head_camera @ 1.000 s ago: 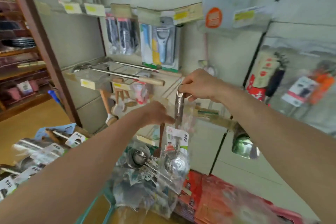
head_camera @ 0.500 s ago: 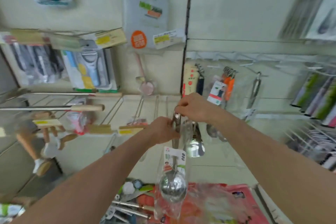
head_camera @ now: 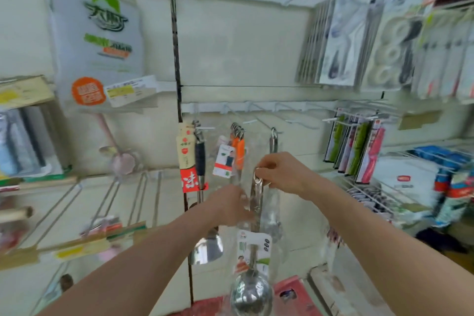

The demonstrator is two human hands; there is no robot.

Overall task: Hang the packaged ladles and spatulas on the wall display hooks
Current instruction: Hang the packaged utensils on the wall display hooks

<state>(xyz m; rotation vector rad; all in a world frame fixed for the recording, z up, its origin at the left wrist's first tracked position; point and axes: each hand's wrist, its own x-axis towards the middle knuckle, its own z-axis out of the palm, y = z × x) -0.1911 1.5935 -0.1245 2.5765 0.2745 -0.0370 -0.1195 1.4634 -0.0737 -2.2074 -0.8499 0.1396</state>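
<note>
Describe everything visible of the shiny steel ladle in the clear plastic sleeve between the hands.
The shiny steel ladle hangs nearly upright inside a clear plastic sleeve, round bowl lowest, hanging loop on top. A white printed label card crosses its lower handle. The right hand pinches the loop end; the left hand grips the sleeve at mid-handle. It is held before the white wire hooks, not yet on one.
</note>
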